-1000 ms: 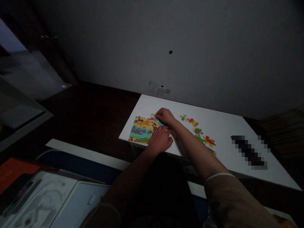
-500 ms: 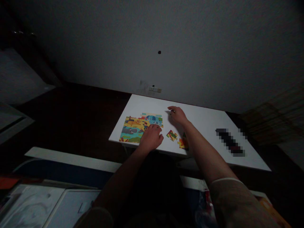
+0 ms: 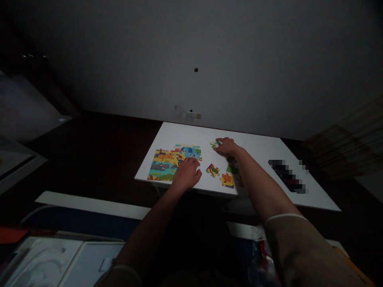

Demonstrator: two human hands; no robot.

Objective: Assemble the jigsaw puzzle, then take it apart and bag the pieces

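Note:
A partly joined jigsaw puzzle (image 3: 163, 166) with colourful animals lies at the left end of the white table. My left hand (image 3: 187, 172) rests flat over its lower right part, fingers stretched out, holding nothing. Beyond and to the right, my right hand (image 3: 226, 146) has its fingers closed at the edge of a puzzle piece (image 3: 213, 144), which shows past the fingertips near the tabletop. Between the hands and the near edge lie a loose green and red puzzle piece (image 3: 212, 170) and a yellow-orange puzzle piece (image 3: 227, 180). More pieces (image 3: 231, 165) are partly hidden by my right forearm.
The white table (image 3: 254, 145) stands near a grey wall with a socket (image 3: 194, 115). A dark, pixelated object (image 3: 285, 175) lies on its right part. Below, close to me, are a white box (image 3: 89, 261) and a clear plastic bag (image 3: 260, 259).
A puzzle piece now shows at my right fingertips, where it was hidden before. My left hand stays on the puzzle. The whole view has shifted slightly.

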